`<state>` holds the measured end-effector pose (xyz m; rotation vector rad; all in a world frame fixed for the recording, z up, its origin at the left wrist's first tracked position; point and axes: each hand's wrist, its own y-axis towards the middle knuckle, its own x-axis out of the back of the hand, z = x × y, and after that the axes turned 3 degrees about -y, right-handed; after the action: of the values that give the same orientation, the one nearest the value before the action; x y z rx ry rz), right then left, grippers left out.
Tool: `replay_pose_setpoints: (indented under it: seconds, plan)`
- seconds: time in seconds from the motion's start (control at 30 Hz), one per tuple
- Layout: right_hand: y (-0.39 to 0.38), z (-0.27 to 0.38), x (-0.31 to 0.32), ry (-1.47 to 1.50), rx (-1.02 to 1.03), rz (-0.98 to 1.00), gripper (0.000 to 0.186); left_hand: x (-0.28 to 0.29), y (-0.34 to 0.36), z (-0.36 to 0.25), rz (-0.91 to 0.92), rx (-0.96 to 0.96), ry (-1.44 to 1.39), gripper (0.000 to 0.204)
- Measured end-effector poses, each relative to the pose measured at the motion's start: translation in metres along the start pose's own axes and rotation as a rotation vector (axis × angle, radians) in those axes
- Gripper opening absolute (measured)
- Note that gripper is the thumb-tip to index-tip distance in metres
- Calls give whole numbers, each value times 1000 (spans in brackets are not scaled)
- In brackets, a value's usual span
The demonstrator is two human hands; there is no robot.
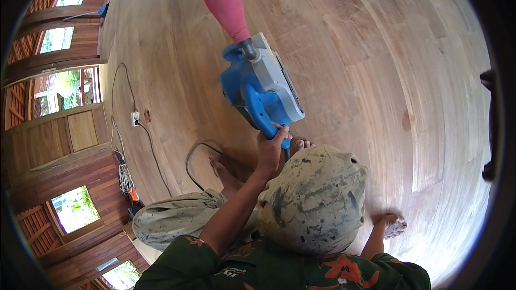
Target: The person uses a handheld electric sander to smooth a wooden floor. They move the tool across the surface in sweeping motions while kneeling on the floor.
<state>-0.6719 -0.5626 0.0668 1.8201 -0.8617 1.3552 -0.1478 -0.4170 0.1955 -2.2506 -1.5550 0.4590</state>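
Presently, the left hand (271,147) is clamped around the rear end of the blue handle (258,108) of the power sander (264,83), fingers wrapped about the grip. The sander is located on the wooden floor (371,107), forward of the bent right knee (317,201); a pink dust bag (221,0) attaches to its grey elbow connector (249,50). The right hand (391,225) bears on the floor beside that knee, well apart from the left; its finger opening cannot be determined.
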Motion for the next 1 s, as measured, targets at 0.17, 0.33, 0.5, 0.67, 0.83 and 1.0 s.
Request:
replay_pose_setpoints:
  seconds: [0.17, 0.33, 0.5, 0.67, 0.83, 1.0]
  plan:
    - [2, -1, -3, -79, 17, 33, 67, -3, 2, 0, -16, -1, -2, 13]
    - [1, 0, 2, -19, 9, 33, 68, -5, 5, 2, -27, -20, 20, 13]
    - [3, -2, 5, 9, 8, 35, 68, -7, 8, 4, -120, -59, 37, 14]
    - [8, -3, -1, 37, 17, 42, 69, -1, 16, -1, -150, -82, 17, 13]
    - [10, 0, -9, 22, 0, 31, 69, 11, 20, -4, -158, -90, 43, 11]
    - [12, 2, -2, -66, 14, 69, 70, 22, 16, -4, -185, -94, 2, 10]
